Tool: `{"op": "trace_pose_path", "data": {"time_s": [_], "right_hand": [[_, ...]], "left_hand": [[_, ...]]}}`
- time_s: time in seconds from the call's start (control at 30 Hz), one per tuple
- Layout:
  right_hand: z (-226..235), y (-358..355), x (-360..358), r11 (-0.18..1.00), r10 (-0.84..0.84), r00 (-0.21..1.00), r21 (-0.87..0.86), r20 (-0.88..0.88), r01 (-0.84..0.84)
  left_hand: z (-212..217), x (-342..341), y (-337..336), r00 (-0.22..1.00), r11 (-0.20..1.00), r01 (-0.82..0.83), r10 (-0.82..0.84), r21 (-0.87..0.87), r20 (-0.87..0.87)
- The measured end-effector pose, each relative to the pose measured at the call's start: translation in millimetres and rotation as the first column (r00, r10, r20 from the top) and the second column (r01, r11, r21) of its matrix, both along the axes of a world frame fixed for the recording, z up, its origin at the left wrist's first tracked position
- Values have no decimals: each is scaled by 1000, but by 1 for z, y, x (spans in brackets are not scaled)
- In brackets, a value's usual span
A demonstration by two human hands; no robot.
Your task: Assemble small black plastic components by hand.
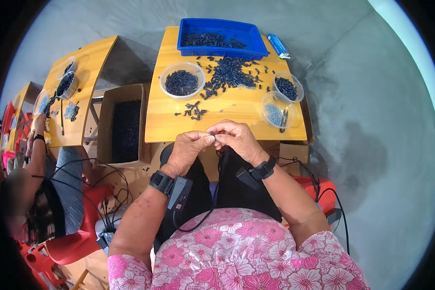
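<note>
Small dark piece [212, 134], mostly hidden, pose unclear, between left grip [189, 146] and right grip [241, 141], near yellow tabletop's [166, 128] front edge.

Tray [217, 26] across the far end of the desk [227, 108], packet [277, 46] to its right, loose pieces [231, 73] before it, side bowl [201, 79] left of them, far bowl [299, 88] and near bowl [267, 108] at right, carton [107, 121] left of the desk

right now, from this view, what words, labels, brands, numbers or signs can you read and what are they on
None reads clearly:
Blue and white pack at the far right of the table: pale marks, too small to read.
Grey box by the left wristband: small pale label, too small to read.
</note>
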State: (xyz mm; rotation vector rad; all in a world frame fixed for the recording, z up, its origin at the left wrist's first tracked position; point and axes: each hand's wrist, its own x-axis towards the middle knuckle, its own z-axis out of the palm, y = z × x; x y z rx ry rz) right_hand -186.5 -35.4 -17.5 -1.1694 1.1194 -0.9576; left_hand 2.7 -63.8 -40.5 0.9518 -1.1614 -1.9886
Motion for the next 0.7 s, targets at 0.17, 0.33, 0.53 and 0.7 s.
{"op": "trace_pose_path", "data": {"time_s": [0.17, 0.33, 0.53, 0.7], "right_hand": [[6, 12, 5, 986, -35, 999, -163, 25, 38], [13, 25, 14, 908, -153, 954, -418, -257, 33], [21, 32, 24, 749, -273, 884, -661, -380, -53], [22, 39, 30, 734, -273, 885, -676, -376, -61]], "left_hand": [[12, 3, 3, 1000, 1000, 12, -12, -22, 14], [16, 9, 10, 998, 997, 44, -41, 58, -51], [23, 17, 22, 992, 993, 67, -57, 96, -113], [25, 24, 28, 989, 991, 88, -75, 101, -125]]}}
